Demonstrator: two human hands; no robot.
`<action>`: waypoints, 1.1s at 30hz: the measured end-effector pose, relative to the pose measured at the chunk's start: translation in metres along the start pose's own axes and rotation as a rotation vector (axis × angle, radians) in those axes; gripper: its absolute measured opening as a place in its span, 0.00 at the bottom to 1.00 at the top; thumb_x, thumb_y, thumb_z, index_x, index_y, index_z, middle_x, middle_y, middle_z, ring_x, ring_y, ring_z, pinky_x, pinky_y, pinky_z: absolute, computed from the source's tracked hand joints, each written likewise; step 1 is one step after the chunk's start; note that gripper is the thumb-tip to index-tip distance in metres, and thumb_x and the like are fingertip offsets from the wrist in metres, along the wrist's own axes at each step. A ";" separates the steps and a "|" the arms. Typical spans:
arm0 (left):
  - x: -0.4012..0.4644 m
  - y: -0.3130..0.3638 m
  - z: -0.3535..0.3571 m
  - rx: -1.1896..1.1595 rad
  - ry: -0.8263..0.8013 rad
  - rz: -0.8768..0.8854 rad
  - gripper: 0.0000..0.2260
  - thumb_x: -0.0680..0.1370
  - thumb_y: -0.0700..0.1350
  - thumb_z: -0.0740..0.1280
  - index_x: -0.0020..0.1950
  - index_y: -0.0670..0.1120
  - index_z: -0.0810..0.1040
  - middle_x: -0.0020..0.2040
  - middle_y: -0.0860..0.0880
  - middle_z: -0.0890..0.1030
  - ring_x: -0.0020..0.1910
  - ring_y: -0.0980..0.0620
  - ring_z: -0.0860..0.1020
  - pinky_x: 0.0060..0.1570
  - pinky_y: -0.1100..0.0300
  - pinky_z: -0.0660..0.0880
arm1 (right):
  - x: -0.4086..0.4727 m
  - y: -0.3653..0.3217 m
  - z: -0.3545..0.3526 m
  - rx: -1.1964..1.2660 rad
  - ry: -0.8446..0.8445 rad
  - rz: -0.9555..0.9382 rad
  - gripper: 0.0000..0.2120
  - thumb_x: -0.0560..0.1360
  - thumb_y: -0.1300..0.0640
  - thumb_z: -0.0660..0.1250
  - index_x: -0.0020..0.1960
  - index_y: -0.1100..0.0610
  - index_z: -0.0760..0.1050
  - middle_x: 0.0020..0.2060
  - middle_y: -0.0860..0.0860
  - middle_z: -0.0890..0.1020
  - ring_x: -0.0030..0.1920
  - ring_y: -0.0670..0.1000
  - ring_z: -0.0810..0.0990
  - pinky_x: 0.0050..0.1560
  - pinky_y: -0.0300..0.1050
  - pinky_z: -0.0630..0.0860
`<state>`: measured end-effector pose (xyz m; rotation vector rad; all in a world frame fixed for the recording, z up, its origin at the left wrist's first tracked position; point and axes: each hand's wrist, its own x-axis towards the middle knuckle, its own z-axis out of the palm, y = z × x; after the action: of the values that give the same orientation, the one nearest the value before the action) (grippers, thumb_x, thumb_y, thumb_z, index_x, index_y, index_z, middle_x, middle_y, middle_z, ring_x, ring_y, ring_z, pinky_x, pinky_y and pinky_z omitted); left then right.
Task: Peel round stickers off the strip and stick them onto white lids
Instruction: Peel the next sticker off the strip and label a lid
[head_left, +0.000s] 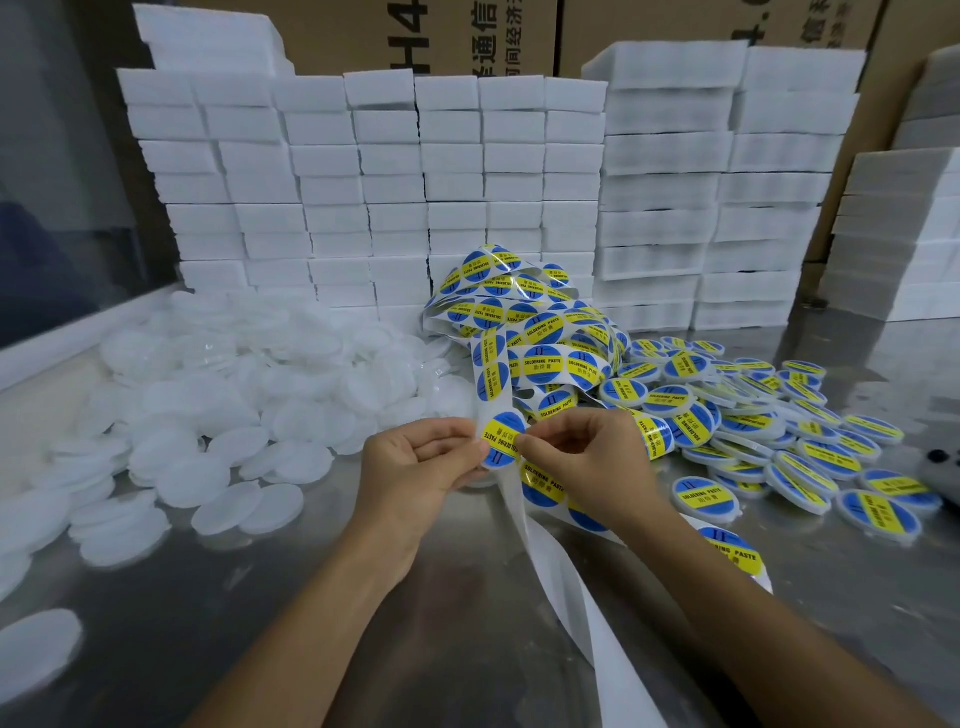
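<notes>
We pinch one round sticker (500, 441) on the strip (550, 561) between left hand (415, 467) and right hand (587, 457) fingers, above the bench (260, 597).

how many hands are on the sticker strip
2. The left hand pinches the strip at the left edge of a round sticker; the right hand pinches that sticker's right edge. None hidden.
</notes>
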<state>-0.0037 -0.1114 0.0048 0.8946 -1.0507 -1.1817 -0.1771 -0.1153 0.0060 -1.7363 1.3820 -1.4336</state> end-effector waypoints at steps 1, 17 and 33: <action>0.000 0.001 0.000 -0.009 -0.005 0.005 0.07 0.68 0.33 0.75 0.43 0.41 0.82 0.39 0.41 0.86 0.39 0.47 0.85 0.36 0.63 0.80 | 0.000 0.002 0.000 -0.057 0.030 -0.038 0.04 0.71 0.55 0.77 0.39 0.52 0.84 0.31 0.47 0.84 0.33 0.44 0.83 0.36 0.36 0.80; -0.004 0.000 0.009 -0.301 -0.218 -0.184 0.18 0.65 0.38 0.72 0.55 0.38 0.80 0.49 0.37 0.85 0.47 0.43 0.85 0.40 0.56 0.82 | 0.003 0.009 0.010 0.022 0.083 -0.163 0.11 0.80 0.57 0.65 0.42 0.60 0.80 0.30 0.51 0.80 0.30 0.52 0.77 0.35 0.54 0.78; -0.007 -0.003 0.011 -0.156 -0.290 -0.092 0.16 0.69 0.42 0.71 0.56 0.42 0.83 0.52 0.39 0.84 0.52 0.44 0.83 0.49 0.55 0.81 | -0.001 0.010 0.017 0.079 0.122 -0.130 0.28 0.67 0.32 0.69 0.37 0.59 0.78 0.28 0.54 0.81 0.29 0.55 0.77 0.29 0.48 0.73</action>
<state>-0.0156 -0.1047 0.0036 0.6676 -1.1390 -1.4814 -0.1653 -0.1213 -0.0082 -1.7410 1.2746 -1.6660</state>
